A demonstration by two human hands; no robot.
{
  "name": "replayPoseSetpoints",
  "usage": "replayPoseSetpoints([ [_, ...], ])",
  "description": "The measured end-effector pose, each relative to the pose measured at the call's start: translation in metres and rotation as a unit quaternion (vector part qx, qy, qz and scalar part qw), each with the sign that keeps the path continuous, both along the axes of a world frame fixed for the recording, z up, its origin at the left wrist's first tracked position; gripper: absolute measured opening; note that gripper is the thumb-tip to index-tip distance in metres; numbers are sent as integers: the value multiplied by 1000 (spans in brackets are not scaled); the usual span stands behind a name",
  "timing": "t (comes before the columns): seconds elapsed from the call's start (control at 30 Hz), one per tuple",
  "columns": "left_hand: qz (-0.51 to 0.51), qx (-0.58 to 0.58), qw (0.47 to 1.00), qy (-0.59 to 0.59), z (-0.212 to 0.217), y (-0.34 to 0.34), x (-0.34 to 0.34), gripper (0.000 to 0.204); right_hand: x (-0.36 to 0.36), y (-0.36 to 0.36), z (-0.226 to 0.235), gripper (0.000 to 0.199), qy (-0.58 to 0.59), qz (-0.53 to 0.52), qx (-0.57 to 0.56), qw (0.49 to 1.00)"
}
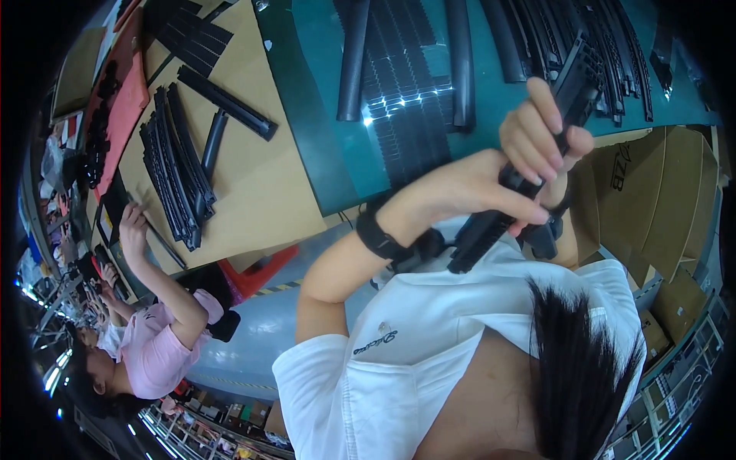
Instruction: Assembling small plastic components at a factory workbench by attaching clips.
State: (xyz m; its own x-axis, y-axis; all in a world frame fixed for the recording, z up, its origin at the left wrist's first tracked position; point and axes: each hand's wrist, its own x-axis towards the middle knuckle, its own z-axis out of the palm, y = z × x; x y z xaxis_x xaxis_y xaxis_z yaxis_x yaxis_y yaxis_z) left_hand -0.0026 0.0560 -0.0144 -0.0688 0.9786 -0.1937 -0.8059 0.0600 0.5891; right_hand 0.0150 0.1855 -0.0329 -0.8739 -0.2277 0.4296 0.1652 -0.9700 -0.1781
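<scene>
Both my hands are closed on a long, narrow black plastic part (576,83), held at a slant in front of my chest. Slots or ribs show along its upper end; its lower end reaches down over my white shirt. My left hand (491,180), with a black band at the wrist, wraps the middle of it with curled fingers. Mostly behind the part and the left hand, my right hand (579,143) shows its thumb and a few fingertips gripping from the other side. Whether this is one piece or two pressed together I cannot tell.
Ahead lies a green tabletop (307,100) with several curved black strips (461,65) and shiny toothed sheets (406,84). More black parts (172,157) cover a brown board (268,176) at left. Cardboard boxes (652,199) stand right. A co-worker in pink (165,341) handles a strip at left.
</scene>
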Motion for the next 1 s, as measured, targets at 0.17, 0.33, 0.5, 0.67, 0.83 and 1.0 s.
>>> replayPoseSetpoints([
  [0.17, 148, -194, 749, 616, 0, -21, -35, 32, 10, 14, 13, 23, -107, -163, 212, 958],
  [0.33, 323, -300, 533, 722, -28, -23, -60, 26, 14, 11, 4, 22, -96, -154, 317, 931],
  [0.5, 304, -291, 477, 772, -37, -19, -66, 16, 13, 4, -4, 20, -110, -112, 333, 930],
  [0.67, 277, -328, 474, 769, -36, -12, -69, 10, 11, 7, -9, 20, -131, -101, 335, 928],
  [0.83, 288, -317, 405, 808, -42, -4, -67, 10, 9, 7, -10, 20, -150, -88, 340, 924],
  [1.0, 241, -345, 440, 793, -34, -9, -67, 9, 11, 7, -7, 21, -154, -70, 330, 929],
])
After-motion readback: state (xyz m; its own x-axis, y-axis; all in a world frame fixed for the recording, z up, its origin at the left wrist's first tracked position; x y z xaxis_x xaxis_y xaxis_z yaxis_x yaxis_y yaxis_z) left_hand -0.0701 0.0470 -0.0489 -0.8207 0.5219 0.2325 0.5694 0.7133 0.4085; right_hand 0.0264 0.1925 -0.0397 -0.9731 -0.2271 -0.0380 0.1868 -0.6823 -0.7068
